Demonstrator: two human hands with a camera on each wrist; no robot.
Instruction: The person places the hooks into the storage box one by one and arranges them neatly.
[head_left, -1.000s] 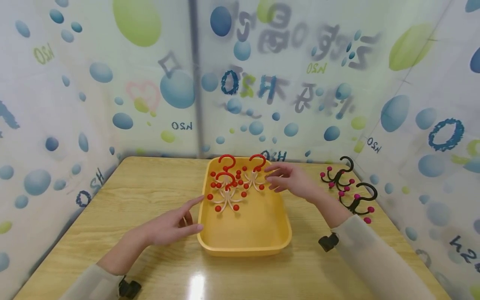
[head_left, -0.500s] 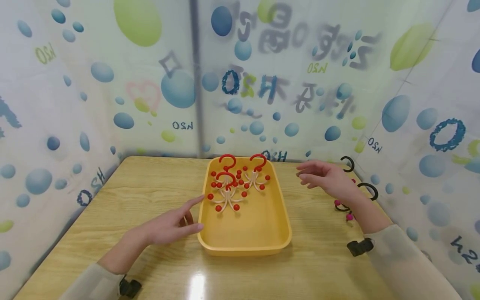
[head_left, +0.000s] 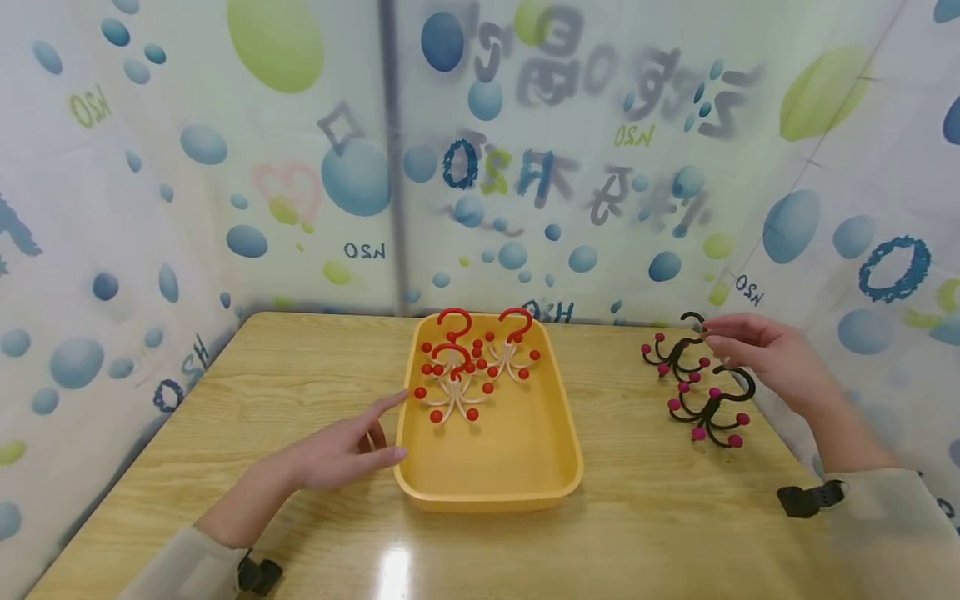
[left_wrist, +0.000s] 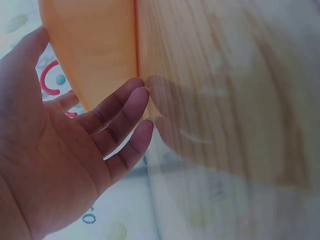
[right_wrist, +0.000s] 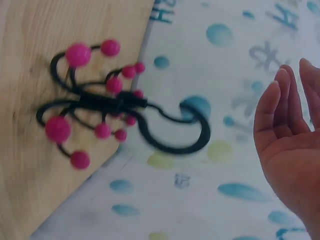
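Note:
My left hand [head_left: 348, 450] has its fingers loosely extended, with thumb and forefinger tips touching the left side of a yellow plastic tray [head_left: 491, 505]. Its remaining fingers lie against the tray's outer wall in the left wrist view. Inside the tray stand three white claw hangers with red hooks and red ball tips; the nearest white hanger [head_left: 454, 402] is in front. My right hand [head_left: 776, 358] hovers over two black claw hangers with magenta balls. Its fingers are beside the hook of the farther black hanger [head_left: 675, 357] and above the nearer black hanger [head_left: 708, 410]. It holds nothing.
All this stands on a wood-grain table [head_left: 300, 367]. Sheets printed with blue and green dots [head_left: 356, 179] enclose the table at the back and both sides. Both black hangers stand near the table's right edge.
From over the tray's right rim, my right hand has moved right to the black hangers. My left hand and the white hangers have stayed in place.

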